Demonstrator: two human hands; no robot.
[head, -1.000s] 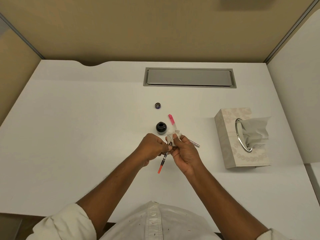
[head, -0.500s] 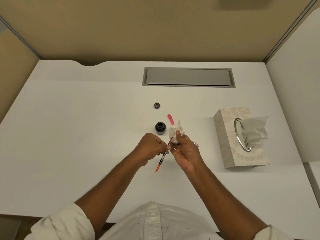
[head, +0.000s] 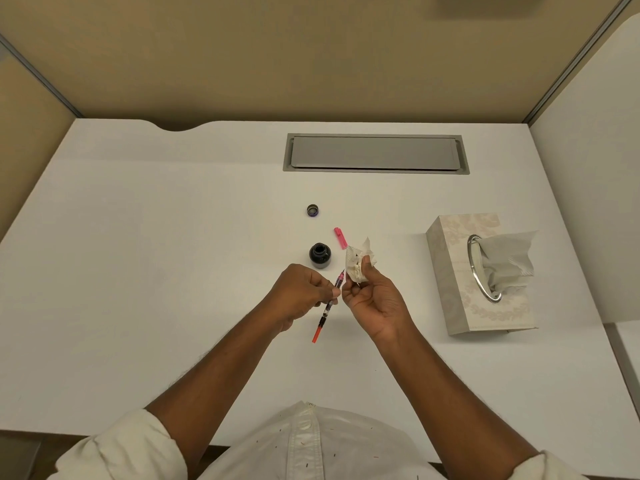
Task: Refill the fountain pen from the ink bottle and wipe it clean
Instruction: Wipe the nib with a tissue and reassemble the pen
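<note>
Item: pen refill, late stage, wiping.

- Left hand (head: 301, 292): closed in a pinch on the fountain pen (head: 327, 304) abt mid-body, w/ fingertips. Pen is held above the bench (head: 156, 271), slanted, orange end toward us and lower, nib end up and away, pointing at the tissue.
- Right hand (head: 372, 299): fingers curled, thumb up, gripping a crumpled tissue (head: 356, 263). Tissue sits just at the nib end of the pen; we can't tell whether they touch or are a hair apart. Nib itself too small to read.
- Ink bottle (head: 319, 255): open, upright on bench, just beyond the left hand, dark inside.
- Bottle cap (head: 312, 210): off, lying apart, farther back.
- Pink pen part (head: 340, 238): on bench beside the bottle, partly behind the tissue. Prob. the pen cap or barrel; can't say which.
- Tissue box (head: 478, 275): right side of bench, one sheet sticking out.

Progress, our judgement: pen section shows dark inside its clear part, so filling looks done. Wipe is the step in hand. No ink seen on the tissue at this res.

Left to do, we reckon: finish wipe, refit the pink part, cap the bottle, drop the tissue.
</note>
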